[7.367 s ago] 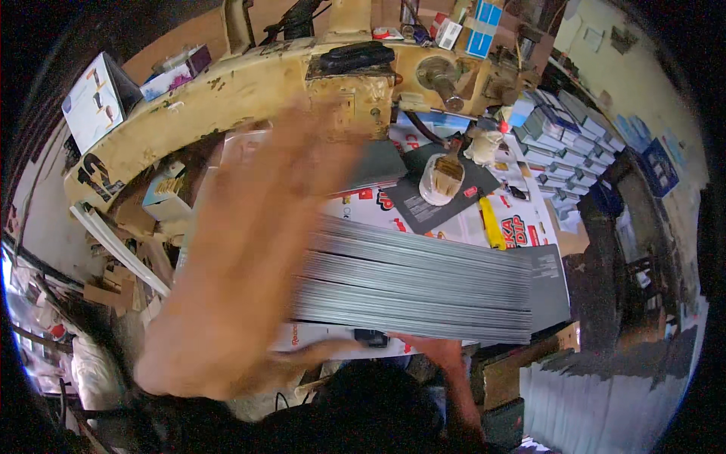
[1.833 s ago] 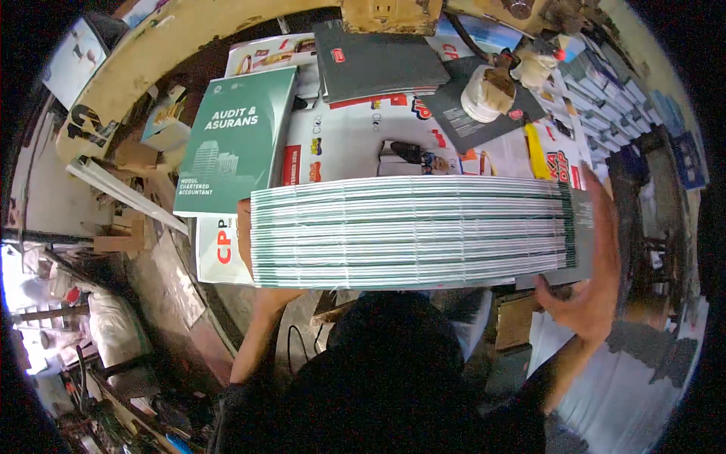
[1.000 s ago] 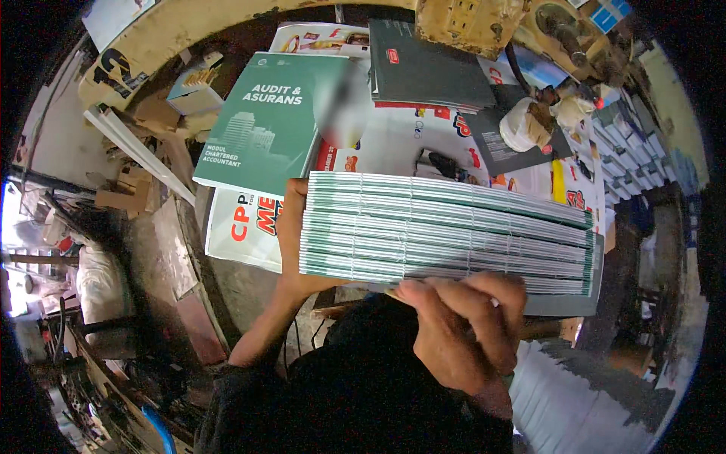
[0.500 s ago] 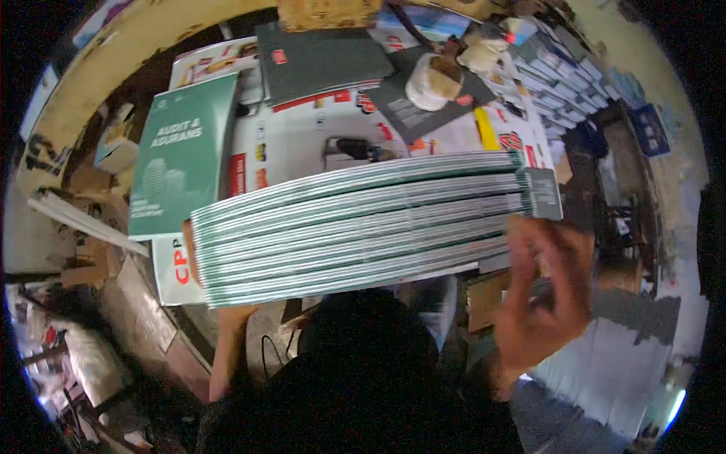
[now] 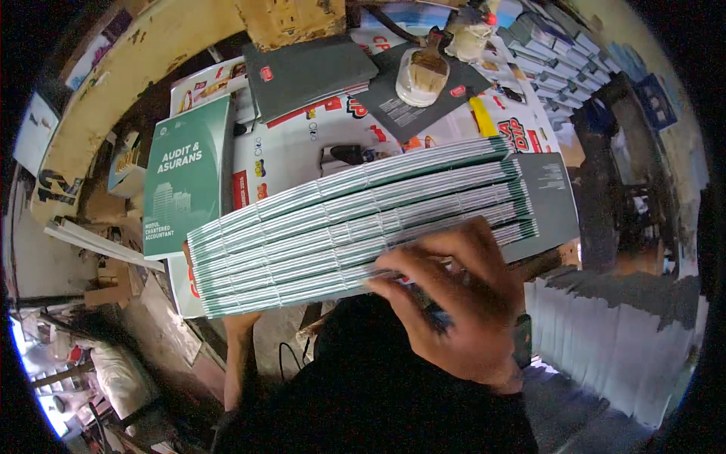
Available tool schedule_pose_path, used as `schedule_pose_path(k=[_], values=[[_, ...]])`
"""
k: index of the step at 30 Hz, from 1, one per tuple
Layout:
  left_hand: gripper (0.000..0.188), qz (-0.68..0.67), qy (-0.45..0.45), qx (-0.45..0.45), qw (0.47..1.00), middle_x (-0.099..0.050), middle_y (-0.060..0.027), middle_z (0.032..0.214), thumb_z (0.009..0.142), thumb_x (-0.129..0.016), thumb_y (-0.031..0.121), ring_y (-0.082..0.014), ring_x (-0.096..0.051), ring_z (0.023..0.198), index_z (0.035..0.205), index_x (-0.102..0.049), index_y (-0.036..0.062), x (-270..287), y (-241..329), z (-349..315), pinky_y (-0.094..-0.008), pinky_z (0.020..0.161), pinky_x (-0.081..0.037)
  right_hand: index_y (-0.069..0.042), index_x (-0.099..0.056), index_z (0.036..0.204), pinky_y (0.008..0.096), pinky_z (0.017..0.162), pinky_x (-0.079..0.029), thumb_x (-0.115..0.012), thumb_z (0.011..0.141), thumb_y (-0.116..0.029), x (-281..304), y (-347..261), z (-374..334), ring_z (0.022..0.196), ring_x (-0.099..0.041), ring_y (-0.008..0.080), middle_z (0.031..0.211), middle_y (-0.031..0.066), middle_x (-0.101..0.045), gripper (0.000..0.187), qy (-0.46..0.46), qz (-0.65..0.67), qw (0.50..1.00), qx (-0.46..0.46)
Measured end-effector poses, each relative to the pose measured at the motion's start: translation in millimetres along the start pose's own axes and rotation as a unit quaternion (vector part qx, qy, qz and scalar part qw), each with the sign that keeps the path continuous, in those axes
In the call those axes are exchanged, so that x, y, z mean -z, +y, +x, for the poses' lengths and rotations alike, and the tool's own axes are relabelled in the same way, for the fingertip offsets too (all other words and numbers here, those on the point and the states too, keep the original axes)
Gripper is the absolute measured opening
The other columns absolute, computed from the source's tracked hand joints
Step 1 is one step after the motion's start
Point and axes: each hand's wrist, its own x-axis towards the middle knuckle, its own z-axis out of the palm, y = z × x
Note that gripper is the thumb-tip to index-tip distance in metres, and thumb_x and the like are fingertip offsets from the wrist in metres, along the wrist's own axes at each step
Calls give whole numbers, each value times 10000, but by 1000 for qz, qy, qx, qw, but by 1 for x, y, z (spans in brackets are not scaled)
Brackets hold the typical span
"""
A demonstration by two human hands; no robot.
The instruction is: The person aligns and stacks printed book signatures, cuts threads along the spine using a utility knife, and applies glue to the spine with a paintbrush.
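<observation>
I hold a thick stack of green-and-white books (image 5: 355,219) level in front of my chest, spines toward me, slanting up to the right. My left hand (image 5: 240,324) supports the stack's left end from beneath and is mostly hidden by it. My right hand (image 5: 454,303) lies over the near spines right of the middle, fingers curled against them. A dark grey cover sticks out at the stack's right end.
Printed posters (image 5: 295,147) cover the table beyond the stack. On it lie a green book (image 5: 185,181), dark grey books (image 5: 306,68), a glue pot with a brush (image 5: 423,76) and a small black object (image 5: 348,153). Book piles (image 5: 560,53) stand at upper right, white paper stacks (image 5: 605,333) at lower right.
My right hand has moved from the stack's right end leftward onto the near spines. The stack has stayed in my left hand, still slanting up to the right.
</observation>
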Motion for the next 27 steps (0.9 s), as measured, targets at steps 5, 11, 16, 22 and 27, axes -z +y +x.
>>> schedule_pose_path(k=[5, 11, 16, 22, 27], values=[[629, 14, 0, 21, 1000, -594, -119, 1166, 723, -798, 304, -239, -562, 1085, 1236, -529, 58, 8, -9, -4, -368, 948, -441, -61, -639, 913, 381, 691, -426, -726, 686, -45, -16, 4, -8, 745, -532, 252, 857, 43, -534, 244, 34, -29, 998, 33], [618, 5, -7, 33, 999, -587, -116, 1146, 721, -797, 299, -236, -559, 1068, 1219, -523, 58, 4, -17, -9, -366, 936, -440, -57, -634, 866, 348, 707, -430, -680, 693, 3, 17, 14, -9, 754, -543, 239, 823, 54, -572, 188, 72, -57, 994, -50], [608, 7, -7, 44, 999, -582, -113, 1129, 720, -797, 295, -233, -557, 1053, 1205, -518, 57, 8, -14, -15, -364, 926, -439, -52, -644, 997, 368, 789, -468, -637, 789, -19, 59, 45, -26, 890, -591, 287, 1003, 134, -630, 210, 244, -170, 939, -171], [597, 9, -11, 38, 999, -575, -110, 1109, 718, -796, 291, -230, -554, 1036, 1189, -512, 57, 7, -10, -21, -361, 914, -438, -45, -663, 1088, 362, 906, -440, -757, 745, -206, 45, 40, -45, 1005, -598, 279, 1097, 131, -652, 390, 262, -66, 956, -116], [588, 16, -11, 44, 999, -569, -107, 1092, 716, -795, 287, -228, -551, 1021, 1174, -507, 56, 10, -11, -26, -359, 904, -437, 36, -539, 1192, 415, 980, -383, -845, 617, -243, 38, 56, -67, 1063, -577, 311, 1067, 176, -663, 708, 87, -170, 981, -39]])
